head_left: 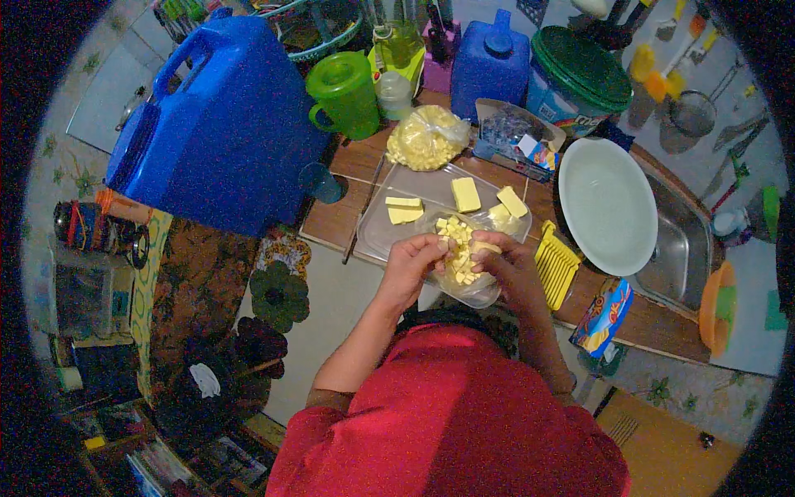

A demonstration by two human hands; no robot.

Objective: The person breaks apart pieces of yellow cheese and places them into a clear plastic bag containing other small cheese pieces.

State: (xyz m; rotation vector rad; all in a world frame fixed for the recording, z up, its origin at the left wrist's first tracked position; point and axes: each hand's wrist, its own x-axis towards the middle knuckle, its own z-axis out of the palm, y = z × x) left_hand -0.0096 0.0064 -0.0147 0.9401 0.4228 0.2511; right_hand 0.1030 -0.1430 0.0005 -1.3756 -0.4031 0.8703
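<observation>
A clear plastic bag (474, 291) filled with small pale yellow cubes (457, 263) that look like cheese lies in front of me. My left hand (411, 263) pinches the bag at its left side, fingertips pressed together. At the opposite side, my right hand (509, 272) is closed with its fingers curled on the bag; part of its grip is hidden. Beyond the bag, a transparent cutting board (377, 228) carries larger yellow blocks: a cut block (404, 210), a rectangular block (466, 195) and a smaller piece (512, 201).
A tied bag of cubes (426, 139) sits behind the board, near a green pitcher (348, 95). Big blue jerrycan (232, 124) stands left. To the right are a yellow slotted rack (555, 269), a blue packet (603, 317), a white oval basin (609, 207) and the sink (683, 248).
</observation>
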